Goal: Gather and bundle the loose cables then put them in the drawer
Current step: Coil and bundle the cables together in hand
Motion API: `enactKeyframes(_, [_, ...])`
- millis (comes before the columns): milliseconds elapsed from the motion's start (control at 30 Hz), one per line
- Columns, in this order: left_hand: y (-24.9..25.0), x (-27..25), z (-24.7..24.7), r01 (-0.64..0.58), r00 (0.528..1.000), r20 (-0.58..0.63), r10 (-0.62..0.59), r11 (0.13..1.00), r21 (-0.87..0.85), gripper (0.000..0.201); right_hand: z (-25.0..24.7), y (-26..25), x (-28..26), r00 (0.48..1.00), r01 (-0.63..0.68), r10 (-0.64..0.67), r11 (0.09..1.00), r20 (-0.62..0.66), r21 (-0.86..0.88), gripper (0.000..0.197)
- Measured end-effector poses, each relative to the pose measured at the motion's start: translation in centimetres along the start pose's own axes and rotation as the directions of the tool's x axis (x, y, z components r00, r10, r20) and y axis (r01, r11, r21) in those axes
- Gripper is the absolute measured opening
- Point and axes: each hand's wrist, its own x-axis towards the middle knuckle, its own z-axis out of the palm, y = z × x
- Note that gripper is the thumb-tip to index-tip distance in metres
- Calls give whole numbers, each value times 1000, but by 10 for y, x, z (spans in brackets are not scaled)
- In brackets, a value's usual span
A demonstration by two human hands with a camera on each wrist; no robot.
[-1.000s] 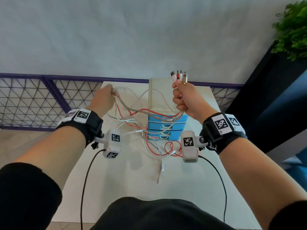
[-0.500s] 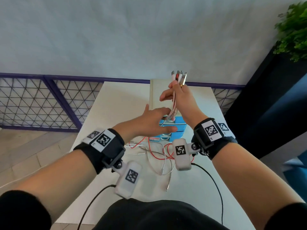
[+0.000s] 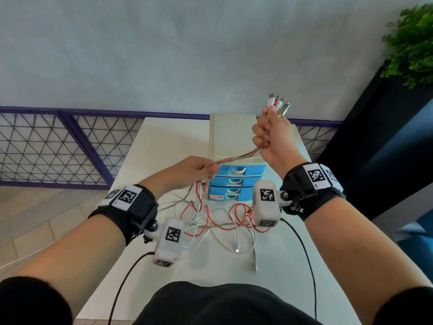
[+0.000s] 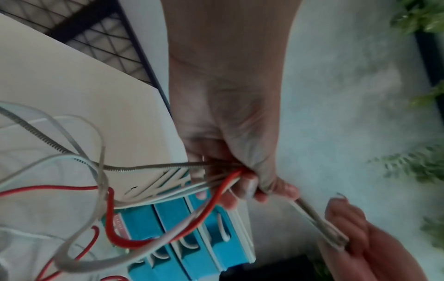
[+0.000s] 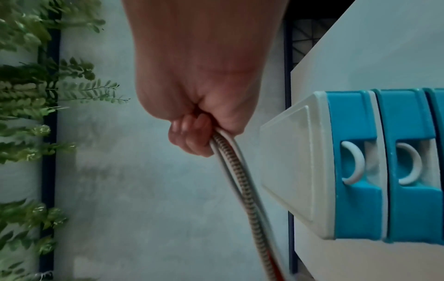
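Note:
My right hand (image 3: 269, 134) is raised above the drawer unit (image 3: 234, 137) and grips several cables near their plugs (image 3: 277, 103), which stick up out of the fist. The cable bundle (image 3: 234, 158) runs down and left to my left hand (image 3: 199, 170), whose fingers are curled round it in front of the top blue drawer (image 3: 239, 170). In the left wrist view red, white and braided cables (image 4: 168, 190) fan out of that hand (image 4: 240, 171). The right wrist view shows the fist (image 5: 192, 133) round a braided and a white cable (image 5: 230, 161). Loose ends (image 3: 218, 221) lie tangled on the white table (image 3: 164, 141).
The drawer unit has three shut blue drawers with white handles (image 5: 353, 163). A purple-framed mesh fence (image 3: 58, 146) runs behind the table. A green plant (image 3: 412, 43) stands on a dark cabinet at the right. Black wrist-camera leads (image 3: 304, 254) hang over the table's near part.
My left hand came from the far left to the right hand, took hold of the bundle below it and slid down and left. The right hand rose slightly with the plugs.

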Motion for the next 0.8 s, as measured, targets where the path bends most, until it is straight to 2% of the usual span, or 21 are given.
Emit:
enactKeyframes(100, [-5, -3, -2, 16, 1000, -13, -23, 924, -383, 31, -4, -2, -1, 991, -120, 120, 993, 65, -17, 28])
enactKeyframes(200, [-2, 2, -5, -27, 992, -121, -35, 880, -474, 33, 0, 1, -6, 922, -337, 329, 942, 204, 6, 27])
enactKeyframes(267, [1, 4, -6, -56, 989, -149, -11, 899, -435, 33, 2, 1, -11, 860, -435, 412, 900, 300, 11, 30])
enactKeyframes(333, [4, 4, -8, -66, 994, -103, 28, 920, -386, 33, 3, 0, -14, 828, -458, 425, 889, 365, 4, 34])
enactKeyframes(367, [5, 2, -8, -57, 998, -54, 41, 933, -355, 32, 4, -1, -14, 833, -446, 416, 895, 363, -2, 35])
enactKeyframes(433, [11, -2, -10, -36, 998, 46, 51, 956, -291, 30, 5, -3, -12, 881, -375, 371, 926, 295, -46, 35])
enactKeyframes(500, [20, -5, -12, -64, 994, 69, 80, 976, -209, 27, 5, -2, -10, 926, -289, 312, 948, 210, -136, 36])
enactKeyframes(567, [31, -3, -13, -107, 994, 29, 110, 991, -82, 25, 4, 1, -9, 926, -256, 326, 912, 188, -321, 40])
enactKeyframes(633, [41, 0, -15, -150, 988, -27, 151, 989, 16, 23, 3, 5, -9, 903, -251, 389, 823, 183, -510, 43])
enactKeyframes(700, [47, 4, -15, -188, 977, -87, 196, 978, 95, 19, 4, 8, -13, 887, -243, 427, 752, 173, -613, 42])
enactKeyframes(800, [49, 7, -13, -222, 950, -187, 251, 962, 162, 7, 8, 12, -21, 874, -220, 451, 702, 183, -677, 43])
